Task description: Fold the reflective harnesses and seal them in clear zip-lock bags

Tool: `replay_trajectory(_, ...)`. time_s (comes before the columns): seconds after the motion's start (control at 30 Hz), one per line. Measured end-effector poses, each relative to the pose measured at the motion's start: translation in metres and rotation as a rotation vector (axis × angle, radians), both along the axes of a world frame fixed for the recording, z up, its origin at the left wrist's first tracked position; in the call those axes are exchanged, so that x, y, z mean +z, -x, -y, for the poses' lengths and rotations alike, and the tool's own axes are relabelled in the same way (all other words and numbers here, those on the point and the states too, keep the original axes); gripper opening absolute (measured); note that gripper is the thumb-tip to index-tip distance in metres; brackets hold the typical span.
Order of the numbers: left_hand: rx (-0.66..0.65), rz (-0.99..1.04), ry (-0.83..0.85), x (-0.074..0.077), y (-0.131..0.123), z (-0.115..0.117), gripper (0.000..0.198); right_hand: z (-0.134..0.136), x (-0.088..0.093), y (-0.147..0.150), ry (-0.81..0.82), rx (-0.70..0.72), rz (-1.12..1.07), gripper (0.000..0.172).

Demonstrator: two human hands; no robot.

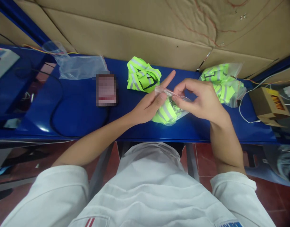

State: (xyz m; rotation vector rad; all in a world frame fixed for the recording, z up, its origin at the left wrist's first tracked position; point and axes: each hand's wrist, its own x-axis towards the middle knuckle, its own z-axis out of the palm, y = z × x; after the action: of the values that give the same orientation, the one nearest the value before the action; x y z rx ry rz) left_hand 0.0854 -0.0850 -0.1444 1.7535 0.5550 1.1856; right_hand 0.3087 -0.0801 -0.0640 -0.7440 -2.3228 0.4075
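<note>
Both hands grip the top edge of a clear zip bag point(169, 110) that holds a folded neon yellow-green reflective strap with grey stripes. My left hand point(150, 105) pinches the bag's left corner under the thumb, its index finger stretched out past it. At the right part of the same edge, my right hand point(201, 97) pinches the plastic between thumb and fingertips. Just behind the left hand lies a loose folded reflective strap point(142, 75), unbagged. Farther right, several bagged reflective straps point(222, 85) are heaped together.
Empty clear bags point(82, 66) lie at the back left of the blue table point(133, 130). Near them is a blurred-out rectangular object point(106, 90). On the right stand a small open cardboard box point(269, 102) and a white cable point(241, 110). Cardboard point(126, 34) lines the back.
</note>
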Motion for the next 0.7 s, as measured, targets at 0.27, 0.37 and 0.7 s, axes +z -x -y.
replay_trajectory(0.27, -0.057, -0.009, -0.059, 0.006, -0.001, 0.0, 0.074, 0.0, 0.007, 0.006, 0.011, 0.03, 0.028, 0.019)
replay_trajectory(0.37, -0.081, -0.022, -0.057, 0.005, -0.001, -0.002, 0.085, 0.001, 0.009, 0.008, -0.007, 0.038, 0.039, 0.016)
replay_trajectory(0.7, -0.068, -0.022, -0.045, -0.003, -0.005, -0.006, 0.108, 0.001, 0.015, 0.017, 0.003, 0.12, 0.049, 0.011)
